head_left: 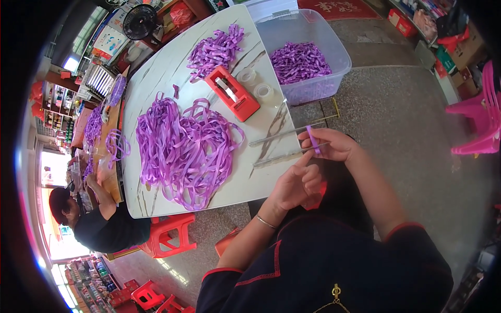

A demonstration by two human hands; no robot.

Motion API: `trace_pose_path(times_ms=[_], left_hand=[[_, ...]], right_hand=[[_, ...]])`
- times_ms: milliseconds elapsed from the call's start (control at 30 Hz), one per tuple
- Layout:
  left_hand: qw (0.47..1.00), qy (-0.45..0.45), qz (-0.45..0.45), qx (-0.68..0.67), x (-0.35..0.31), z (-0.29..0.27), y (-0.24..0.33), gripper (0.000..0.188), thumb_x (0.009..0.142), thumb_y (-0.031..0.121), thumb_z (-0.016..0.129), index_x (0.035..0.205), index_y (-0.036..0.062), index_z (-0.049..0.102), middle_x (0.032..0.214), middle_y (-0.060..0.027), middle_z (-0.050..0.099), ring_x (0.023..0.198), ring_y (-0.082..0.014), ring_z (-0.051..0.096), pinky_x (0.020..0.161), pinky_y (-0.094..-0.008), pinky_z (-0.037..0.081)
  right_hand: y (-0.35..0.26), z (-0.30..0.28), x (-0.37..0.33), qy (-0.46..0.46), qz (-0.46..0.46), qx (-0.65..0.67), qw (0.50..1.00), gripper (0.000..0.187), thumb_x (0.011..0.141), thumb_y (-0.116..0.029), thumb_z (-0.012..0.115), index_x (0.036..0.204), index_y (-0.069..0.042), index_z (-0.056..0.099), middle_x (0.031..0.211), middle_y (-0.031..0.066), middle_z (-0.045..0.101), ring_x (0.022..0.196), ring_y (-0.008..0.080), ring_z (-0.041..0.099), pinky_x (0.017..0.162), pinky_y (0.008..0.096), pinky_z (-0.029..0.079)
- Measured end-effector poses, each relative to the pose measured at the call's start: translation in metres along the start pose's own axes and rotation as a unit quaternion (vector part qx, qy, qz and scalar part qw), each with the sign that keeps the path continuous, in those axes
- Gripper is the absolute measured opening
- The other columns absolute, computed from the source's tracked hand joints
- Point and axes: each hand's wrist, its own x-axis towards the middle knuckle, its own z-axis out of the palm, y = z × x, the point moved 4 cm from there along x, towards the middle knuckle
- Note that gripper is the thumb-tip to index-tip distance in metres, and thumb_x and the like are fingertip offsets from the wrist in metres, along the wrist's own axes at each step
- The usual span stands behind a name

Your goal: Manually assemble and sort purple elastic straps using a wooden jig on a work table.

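Observation:
Two thin metal rods (279, 158) jut over the right edge of the marble-patterned table. A short purple ribbon (313, 140) crosses them near their right ends. My right hand (336, 146) is closed on the ribbon, with its thumb and fingers beside the rods. Just below, my left hand (297, 187) has its index finger raised to the lower rod near the ribbon, while its other fingers are curled. What those curled fingers hold, if anything, is hidden. A large heap of loose purple ribbon (190, 151) lies on the table to the left.
On the table (172, 65) are a red tape dispenser (242, 107), clear tape rolls (264, 91) and a pile of ribbon loops (216, 48). A clear bin (336, 57) of ribbon pieces stands beyond. Another person (99, 221) works at left, near a red stool (169, 235).

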Motion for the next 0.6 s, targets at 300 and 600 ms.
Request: trace_pose_path(times_ms=[300,600], left_hand=[[0.999,0.023,-0.017,0.033,-0.001,0.003,-0.001,0.050,0.088,0.021,0.042,0.136,0.0107,0.031,0.066,0.0015,0.032,0.060,-0.0108,0.033,0.057,-0.0228,0.030],[0.886,-0.004,0.100,0.453,0.006,0.063,0.026,0.040,0.089,0.010,0.051,0.127,0.0045,0.041,0.080,0.0015,0.052,0.069,-0.0062,0.048,0.061,-0.0201,0.041]], right_hand=[[-0.037,-0.040,-0.053,0.103,-0.067,-0.136,0.983,0.026,0.088,-0.029,0.055,0.103,-0.008,0.059,0.073,-0.0015,0.061,0.073,0.0069,0.057,0.063,0.0192,0.042],[-0.044,0.074,-0.100,-0.048,-0.093,-0.389,0.915,0.050,0.090,-0.023,0.050,0.133,-0.003,0.035,0.082,0.0055,0.063,0.072,0.0089,0.058,0.064,0.0210,0.041]])
